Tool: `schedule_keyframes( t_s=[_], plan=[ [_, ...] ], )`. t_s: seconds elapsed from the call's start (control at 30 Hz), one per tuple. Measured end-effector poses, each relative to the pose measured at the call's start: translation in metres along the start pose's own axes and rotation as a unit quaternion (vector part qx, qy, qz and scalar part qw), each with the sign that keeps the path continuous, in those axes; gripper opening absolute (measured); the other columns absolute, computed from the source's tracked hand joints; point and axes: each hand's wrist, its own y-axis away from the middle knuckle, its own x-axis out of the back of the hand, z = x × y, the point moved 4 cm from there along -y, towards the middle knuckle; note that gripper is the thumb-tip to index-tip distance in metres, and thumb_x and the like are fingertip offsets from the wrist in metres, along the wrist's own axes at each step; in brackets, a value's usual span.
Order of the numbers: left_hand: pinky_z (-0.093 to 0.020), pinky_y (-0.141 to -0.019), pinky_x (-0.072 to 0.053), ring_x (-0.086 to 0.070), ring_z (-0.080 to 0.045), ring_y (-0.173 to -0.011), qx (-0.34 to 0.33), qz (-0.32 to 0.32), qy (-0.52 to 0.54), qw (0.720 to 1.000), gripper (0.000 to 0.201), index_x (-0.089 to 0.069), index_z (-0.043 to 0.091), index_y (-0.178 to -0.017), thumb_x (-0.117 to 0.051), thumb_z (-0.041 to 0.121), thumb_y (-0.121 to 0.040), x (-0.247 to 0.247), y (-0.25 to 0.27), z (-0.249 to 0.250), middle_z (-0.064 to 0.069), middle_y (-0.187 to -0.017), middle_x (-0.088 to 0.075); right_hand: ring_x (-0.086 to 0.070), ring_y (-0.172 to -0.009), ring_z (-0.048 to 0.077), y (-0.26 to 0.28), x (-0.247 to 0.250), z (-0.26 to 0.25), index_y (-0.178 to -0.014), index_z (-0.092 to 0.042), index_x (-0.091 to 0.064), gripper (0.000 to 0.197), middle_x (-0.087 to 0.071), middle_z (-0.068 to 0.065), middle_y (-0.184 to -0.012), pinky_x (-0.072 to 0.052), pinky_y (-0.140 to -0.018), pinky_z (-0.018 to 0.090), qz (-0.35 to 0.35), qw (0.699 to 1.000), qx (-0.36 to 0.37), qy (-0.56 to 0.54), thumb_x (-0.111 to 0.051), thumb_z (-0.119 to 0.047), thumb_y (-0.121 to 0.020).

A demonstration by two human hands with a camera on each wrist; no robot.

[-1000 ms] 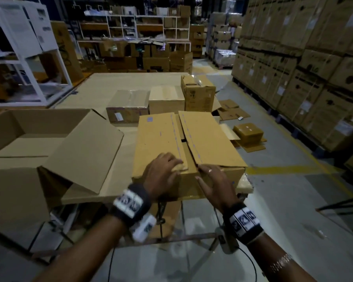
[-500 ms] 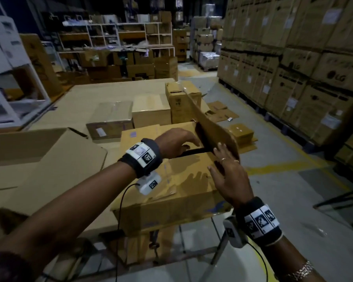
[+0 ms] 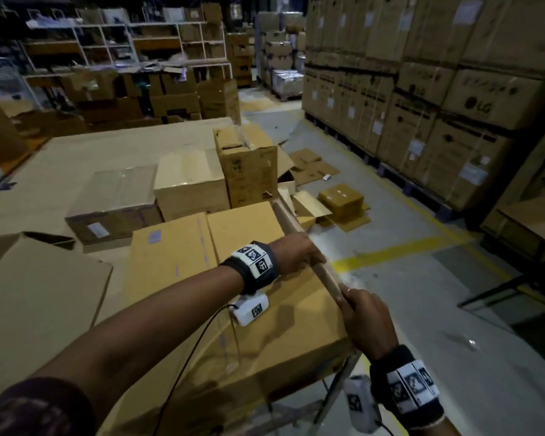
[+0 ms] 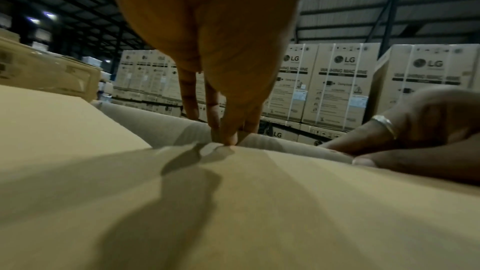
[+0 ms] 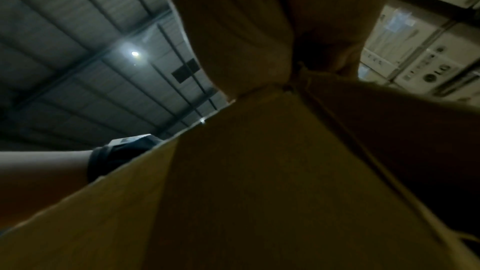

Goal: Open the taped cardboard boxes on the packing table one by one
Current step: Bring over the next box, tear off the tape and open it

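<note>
A long cardboard box [image 3: 265, 325] lies at the front right corner of the packing table [image 3: 107, 152]. Its right top flap [image 3: 291, 226] stands up, seen edge-on, while the left flap [image 3: 170, 256] lies flat. My left hand [image 3: 299, 253] reaches across the box and grips the raised flap's edge midway. My right hand [image 3: 361, 309] grips the same edge at its near end. In the left wrist view my left hand [image 4: 223, 128] pinches the flap's rim [image 4: 161, 126], with the ringed right hand [image 4: 415, 130] beside it. The right wrist view shows the right hand [image 5: 246, 38] over the box's corner [image 5: 259, 192].
Behind stand a flat taped box [image 3: 114, 199], a plain box [image 3: 189, 180] and a tall open box [image 3: 249, 165]. A large open box [image 3: 29, 294] fills the table's left. Cardboard scraps [image 3: 343, 202] lie on the floor. Stacked cartons [image 3: 438, 121] line the right.
Both hands went from the near edge of the closed flaps to the right flap. That flap has swung up and over toward the right, now standing edge-on.
</note>
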Motion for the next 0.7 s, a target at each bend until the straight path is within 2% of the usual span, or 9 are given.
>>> schedule_keyframes(
  t_s=[0.07, 0.13, 0.27, 0.4, 0.47, 0.5, 0.57, 0.63, 0.7],
  plan=[
    [-0.028, -0.086, -0.048, -0.068, -0.028, -0.101, -0.008, 0.016, 0.015, 1.000, 0.036, -0.076, 0.012, -0.118, -0.060, -0.002, -0.089, 0.001, -0.008, -0.004, -0.006, -0.110, -0.077, -0.062, -0.078, 0.040, -0.001, 0.002, -0.010, -0.085, -0.013, -0.067, 0.015, -0.068, 0.011, -0.078, -0.033, -0.059, 0.037, 0.005, 0.999, 0.006, 0.031, -0.056, -0.011, -0.095],
    [-0.032, -0.086, -0.054, -0.071, -0.023, -0.098, -0.007, 0.013, 0.020, 1.000, 0.031, -0.079, 0.014, -0.111, -0.063, 0.000, -0.089, 0.006, -0.013, -0.008, -0.003, -0.107, -0.078, -0.061, -0.077, 0.040, 0.000, 0.006, -0.023, -0.082, -0.013, -0.066, 0.017, -0.067, 0.011, -0.077, -0.032, -0.060, 0.037, -0.001, 0.999, 0.000, 0.043, -0.054, -0.008, -0.093],
    [-0.034, -0.083, -0.057, -0.073, -0.019, -0.095, 0.000, -0.006, 0.065, 0.998, 0.022, -0.081, 0.017, -0.107, -0.072, 0.010, -0.088, 0.008, -0.016, -0.035, -0.001, -0.105, -0.079, -0.063, -0.081, 0.027, -0.002, 0.017, -0.021, -0.097, -0.020, -0.073, 0.021, -0.071, 0.002, -0.084, -0.036, -0.060, 0.035, -0.038, 0.999, -0.012, 0.024, -0.052, -0.022, -0.098],
    [-0.039, -0.088, -0.057, -0.071, -0.022, -0.101, 0.013, -0.016, 0.076, 0.997, 0.024, -0.079, 0.016, -0.113, -0.074, 0.014, -0.090, 0.015, -0.017, -0.060, -0.004, -0.111, -0.077, -0.068, -0.093, 0.016, -0.015, 0.033, -0.021, -0.107, -0.025, -0.075, 0.025, -0.076, -0.006, -0.100, -0.043, -0.070, 0.027, -0.113, 0.993, 0.017, -0.002, -0.053, -0.029, -0.098],
    [-0.037, -0.090, -0.056, -0.070, -0.023, -0.103, 0.022, -0.021, 0.076, 0.997, 0.025, -0.077, 0.013, -0.115, -0.074, 0.013, -0.090, 0.018, -0.021, -0.071, -0.006, -0.114, -0.076, -0.064, -0.082, 0.010, -0.026, 0.042, -0.031, -0.085, -0.022, -0.071, 0.024, -0.072, -0.007, -0.090, -0.055, -0.078, 0.037, -0.157, 0.987, 0.028, -0.036, -0.054, -0.035, -0.096],
    [-0.036, -0.090, -0.055, -0.070, -0.022, -0.103, 0.023, -0.021, 0.073, 0.997, 0.026, -0.077, 0.013, -0.115, -0.074, 0.013, -0.090, 0.020, -0.023, -0.076, -0.005, -0.114, -0.076, -0.064, -0.085, 0.010, -0.032, 0.048, -0.038, -0.074, -0.023, -0.063, 0.026, -0.072, -0.006, -0.093, -0.056, -0.083, 0.041, -0.165, 0.985, 0.032, -0.046, -0.056, -0.035, -0.095],
    [-0.033, -0.088, -0.054, -0.069, -0.022, -0.102, 0.026, -0.022, 0.066, 0.997, 0.027, -0.077, 0.013, -0.116, -0.074, 0.013, -0.089, 0.021, -0.028, -0.087, -0.005, -0.113, -0.076, -0.066, -0.110, 0.015, -0.050, 0.058, -0.051, -0.067, -0.025, -0.058, 0.029, -0.073, 0.001, -0.117, -0.055, -0.093, 0.044, -0.165, 0.984, 0.035, -0.051, -0.063, -0.028, -0.095],
    [-0.029, -0.085, -0.052, -0.069, -0.022, -0.102, 0.028, -0.034, 0.059, 0.997, 0.027, -0.076, 0.013, -0.117, -0.073, 0.012, -0.090, 0.020, -0.034, -0.094, -0.006, -0.114, -0.075, -0.064, -0.119, 0.018, -0.079, 0.060, -0.064, -0.078, -0.016, -0.068, 0.018, -0.070, 0.003, -0.126, -0.053, -0.098, 0.043, -0.161, 0.985, 0.039, -0.040, -0.067, -0.021, -0.094],
    [-0.031, -0.088, -0.052, -0.068, -0.022, -0.105, 0.031, -0.048, 0.057, 0.997, 0.028, -0.075, 0.014, -0.119, -0.070, 0.011, -0.092, 0.018, -0.039, -0.103, -0.006, -0.118, -0.074, -0.064, -0.118, 0.021, -0.112, 0.052, -0.072, -0.096, -0.009, -0.075, 0.012, -0.071, 0.004, -0.125, -0.053, -0.099, 0.043, -0.167, 0.986, 0.028, -0.013, -0.070, -0.020, -0.093]
  ],
)
